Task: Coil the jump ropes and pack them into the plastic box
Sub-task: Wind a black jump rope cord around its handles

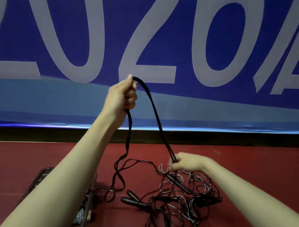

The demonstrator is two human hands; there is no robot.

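I see my left hand (123,93) raised high in front of the blue banner (164,105), its fingers curled tight around a black jump rope (155,112). The rope loops over the top of that fist and runs down on both sides. One doubled length slants down to my right hand (186,163), which pinches it low over the red floor (250,173), fingers bent around the strands. The other length hangs from under the left fist and trails in loose loops onto the floor.

Under and beside the right hand lies a tangled pile of ropes (181,202), black and pale cords mixed with several black handles (134,201), near the middle of the floor. The plastic box (84,209) sits at the floor's near left part, mostly hidden behind my left forearm; I can make out its dark rim and something coiled inside.
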